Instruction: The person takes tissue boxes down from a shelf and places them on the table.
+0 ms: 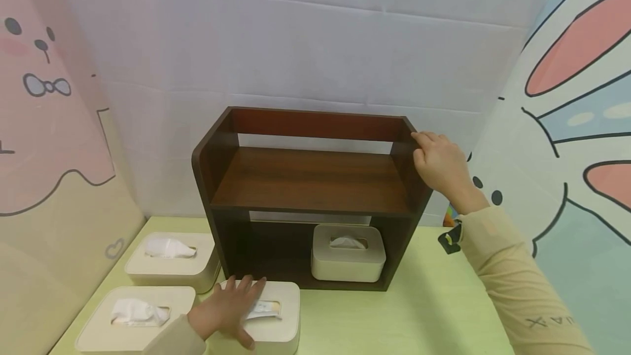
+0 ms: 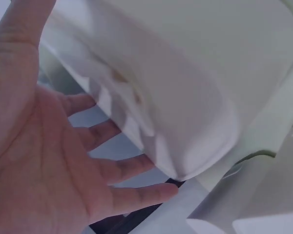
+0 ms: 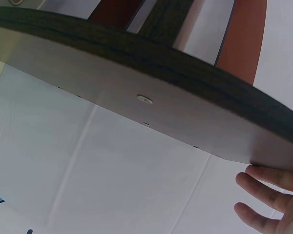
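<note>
Over a white tissue box [image 1: 287, 295] at the front of the table, my left hand [image 1: 229, 308] lies with fingers spread, its palm facing the lid. The left wrist view shows those fingers straight beside the pale box [image 2: 195, 92] and its tissue. My right hand [image 1: 443, 166] grips the upper right side panel of a dark brown two-tier shelf [image 1: 310, 179]. Several of its fingers [image 3: 266, 195] show along the panel's outer face in the right wrist view; the thumb is hidden there. Another tissue box [image 1: 347, 264] stands in the shelf's lower tier, at the right.
Two more tissue boxes, one farther back [image 1: 167, 267] and one nearer [image 1: 93, 325], stand left on the green table [image 1: 365, 322]. White cloth [image 1: 315, 53] hangs behind the shelf. Cartoon-printed sheets flank both sides.
</note>
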Demonstrator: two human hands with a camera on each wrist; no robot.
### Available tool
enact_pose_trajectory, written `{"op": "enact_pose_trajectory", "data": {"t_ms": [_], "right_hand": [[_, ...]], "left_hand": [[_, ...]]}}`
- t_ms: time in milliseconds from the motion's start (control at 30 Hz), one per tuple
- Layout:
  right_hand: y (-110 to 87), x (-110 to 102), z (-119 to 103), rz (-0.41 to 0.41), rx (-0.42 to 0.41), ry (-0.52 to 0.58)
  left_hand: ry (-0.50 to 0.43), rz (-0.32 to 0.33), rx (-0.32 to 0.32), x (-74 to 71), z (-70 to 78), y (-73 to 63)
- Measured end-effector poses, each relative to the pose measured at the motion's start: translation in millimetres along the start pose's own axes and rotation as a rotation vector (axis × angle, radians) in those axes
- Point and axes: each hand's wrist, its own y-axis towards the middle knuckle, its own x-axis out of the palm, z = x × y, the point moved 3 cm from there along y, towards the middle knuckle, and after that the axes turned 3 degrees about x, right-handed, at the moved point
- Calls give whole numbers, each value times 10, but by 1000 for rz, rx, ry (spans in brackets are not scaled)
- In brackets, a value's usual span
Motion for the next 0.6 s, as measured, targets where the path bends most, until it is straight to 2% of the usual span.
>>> {"op": "enact_pose_trajectory", "data": {"t_ms": [300, 433, 600], "right_hand": [[-6, 10, 18, -10, 4, -7], [-4, 12, 22, -13, 10, -8], [1, 8, 19, -13, 13, -5]], "left_hand": [[-91, 10, 83, -173, 82, 145], [-79, 57, 108, -201, 152, 249], [-70, 110, 105, -229, 223, 380]]}}
